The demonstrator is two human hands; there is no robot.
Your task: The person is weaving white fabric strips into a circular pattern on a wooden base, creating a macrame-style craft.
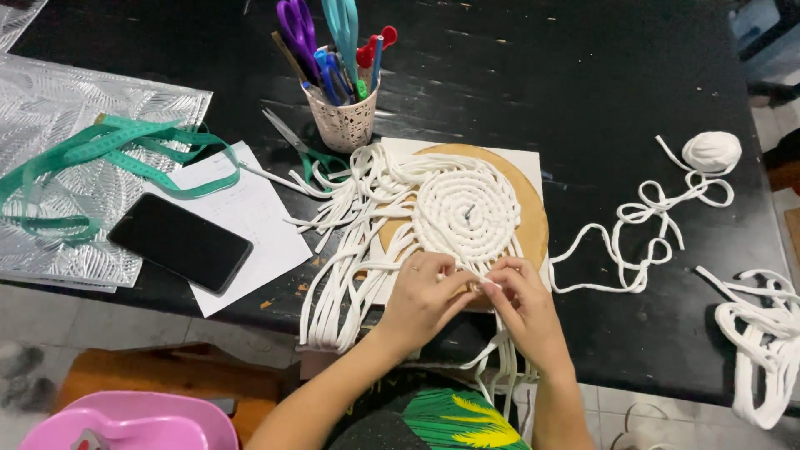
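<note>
A round spiral mat of thick white cord lies on a brown cork disc over a white board, with many loose cord strands trailing left and down over the table edge. My left hand and my right hand meet at the near rim of the spiral. The fingertips of both pinch cord strands there. A ring shows on my left hand.
On the black table stand a cup of scissors and pens, green-handled scissors, a black phone on paper, a green measuring tape, a cord ball and a cord pile. A pink object sits below.
</note>
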